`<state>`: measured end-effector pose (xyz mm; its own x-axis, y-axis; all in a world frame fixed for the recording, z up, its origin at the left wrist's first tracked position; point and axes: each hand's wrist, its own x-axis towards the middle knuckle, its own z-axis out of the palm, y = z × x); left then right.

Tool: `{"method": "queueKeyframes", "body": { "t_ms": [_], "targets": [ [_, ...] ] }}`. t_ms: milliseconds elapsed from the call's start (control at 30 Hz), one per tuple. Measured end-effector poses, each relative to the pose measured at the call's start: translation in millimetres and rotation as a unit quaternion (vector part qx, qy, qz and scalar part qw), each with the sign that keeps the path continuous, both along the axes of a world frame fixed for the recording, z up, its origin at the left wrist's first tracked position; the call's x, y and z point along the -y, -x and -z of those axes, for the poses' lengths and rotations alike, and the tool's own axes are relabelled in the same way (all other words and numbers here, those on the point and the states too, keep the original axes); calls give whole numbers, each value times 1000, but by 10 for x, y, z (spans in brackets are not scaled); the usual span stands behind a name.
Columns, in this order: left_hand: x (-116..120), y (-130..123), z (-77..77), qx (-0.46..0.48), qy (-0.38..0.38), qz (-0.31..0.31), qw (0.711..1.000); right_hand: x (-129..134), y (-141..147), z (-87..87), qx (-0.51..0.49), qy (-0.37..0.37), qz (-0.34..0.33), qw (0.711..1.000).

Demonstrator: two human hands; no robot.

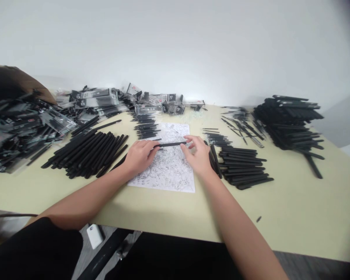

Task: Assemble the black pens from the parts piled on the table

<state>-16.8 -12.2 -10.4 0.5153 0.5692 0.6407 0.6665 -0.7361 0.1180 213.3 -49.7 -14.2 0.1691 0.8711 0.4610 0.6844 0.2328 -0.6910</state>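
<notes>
Holding black pen (172, 144) horiz. in L hand (140, 156).

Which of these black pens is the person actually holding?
The lone black pen in the left hand, its end by the right hand, above the printed sheet; the others lie in rows and heaps.

Upper left: heap of black sticks in clear packets (23, 128), brown bag (11, 79) behind. Far right: loose black stick pile (288, 120) on pale desk (291, 221). White wall (175, 42) beyond. White block (95, 236) on floor below.
</notes>
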Motion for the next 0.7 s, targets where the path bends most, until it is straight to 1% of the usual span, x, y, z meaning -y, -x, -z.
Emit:
{"method": "queueKeyframes", "body": {
  "t_ms": [133,267,333,400,467,567,700],
  "targets": [
    [9,-3,-12,4,2,6,1000,7,3,-29,28,34,32,999],
    [12,-4,-17,7,7,8,1000,-13,-11,-39,24,55,30,998],
    [11,-4,-20,10,7,6,1000,-30,-22,-24,-1,42,5,999],
    [9,-6,-24,14,2,5,1000,-45,-34,-1,-19,11,-28,999],
    [7,-7,-29,20,-4,8,1000,-51,-44,22,-16,-24,-52,998],
    [7,-9,-34,23,-11,13,1000,-41,-51,36,5,-51,-67,996],
    [10,-10,-31,12,-7,9,1000,-19,-44,25,38,-54,-65,996]
  ]
}}
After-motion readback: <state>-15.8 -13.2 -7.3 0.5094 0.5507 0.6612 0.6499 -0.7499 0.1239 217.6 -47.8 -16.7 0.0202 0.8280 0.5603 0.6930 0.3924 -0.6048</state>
